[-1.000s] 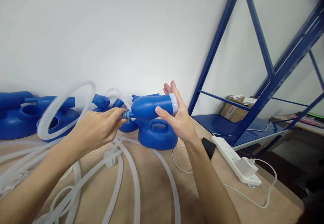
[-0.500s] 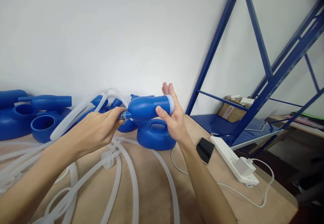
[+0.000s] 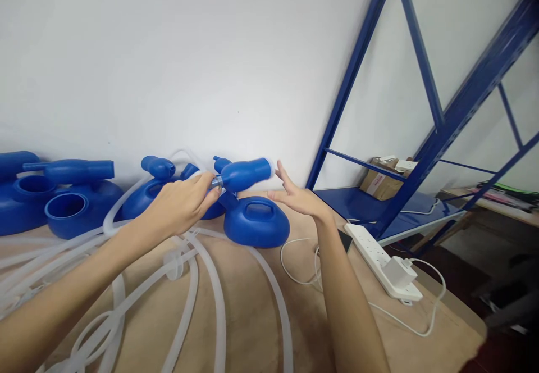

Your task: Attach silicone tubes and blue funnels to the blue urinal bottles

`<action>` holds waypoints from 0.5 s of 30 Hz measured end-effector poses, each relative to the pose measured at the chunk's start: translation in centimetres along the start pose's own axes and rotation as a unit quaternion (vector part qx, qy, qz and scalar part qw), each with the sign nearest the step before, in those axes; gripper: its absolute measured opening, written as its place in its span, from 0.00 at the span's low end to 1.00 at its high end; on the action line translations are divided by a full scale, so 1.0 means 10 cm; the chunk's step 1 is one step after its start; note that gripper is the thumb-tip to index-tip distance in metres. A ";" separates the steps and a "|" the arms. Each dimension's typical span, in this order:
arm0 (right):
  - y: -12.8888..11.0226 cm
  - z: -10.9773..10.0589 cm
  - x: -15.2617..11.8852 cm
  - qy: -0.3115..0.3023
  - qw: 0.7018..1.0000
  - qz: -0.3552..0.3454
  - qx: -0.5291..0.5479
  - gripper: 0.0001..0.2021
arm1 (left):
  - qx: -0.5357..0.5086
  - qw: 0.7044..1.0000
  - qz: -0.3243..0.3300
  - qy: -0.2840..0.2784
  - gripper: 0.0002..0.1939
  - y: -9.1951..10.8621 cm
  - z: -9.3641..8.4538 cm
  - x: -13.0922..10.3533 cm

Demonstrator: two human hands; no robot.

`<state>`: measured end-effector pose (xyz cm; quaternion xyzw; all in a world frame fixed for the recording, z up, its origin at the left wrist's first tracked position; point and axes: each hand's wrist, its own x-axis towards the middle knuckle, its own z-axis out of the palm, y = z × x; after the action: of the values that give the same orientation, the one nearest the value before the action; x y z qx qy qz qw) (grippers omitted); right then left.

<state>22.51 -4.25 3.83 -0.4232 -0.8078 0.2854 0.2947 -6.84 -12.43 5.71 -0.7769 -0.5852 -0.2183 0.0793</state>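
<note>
My left hand (image 3: 183,201) grips the narrow metal-collared end of a blue plastic funnel piece (image 3: 246,173), where a white hose (image 3: 126,204) joins it. The piece points right, its white-rimmed wide end just off my right fingertips. My right hand (image 3: 297,196) is open, fingers spread, beside that end and holding nothing. Below them a blue flat container with a handle (image 3: 256,224) lies on the tan tabletop (image 3: 252,317).
Several more blue containers (image 3: 63,204) line the wall at left. White hoses (image 3: 219,305) loop over the table. A white power strip (image 3: 381,260) with plug and cable lies at right, by a blue metal shelf rack (image 3: 379,204) holding a cardboard box (image 3: 381,185).
My right hand has let go of the blue funnel piece and opened beside it. My left hand keeps its hold on the narrow end, which moved slightly away from me.
</note>
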 end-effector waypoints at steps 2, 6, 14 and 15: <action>0.25 -0.08 0.02 -0.052 0.993 0.072 -0.075 0.55 | -0.102 0.994 -0.038 -0.011 0.19 -0.01 0.08 0.16; 0.55 -0.02 0.12 -0.142 0.986 0.043 -0.075 0.29 | -0.304 0.945 -0.108 -0.056 0.19 0.07 0.28 0.48; 0.67 0.10 0.19 0.013 0.999 -0.031 -0.002 0.19 | -0.381 0.902 -0.128 -0.160 0.18 0.46 0.57 0.70; 0.67 0.09 0.19 0.034 0.998 -0.052 0.008 0.19 | -0.390 0.897 -0.129 -0.161 0.19 0.48 0.54 0.71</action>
<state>24.46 0.42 -1.06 -0.3879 -0.8160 0.2613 0.3398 0.62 -5.60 4.59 -0.6881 -0.5529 -0.3089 -0.3542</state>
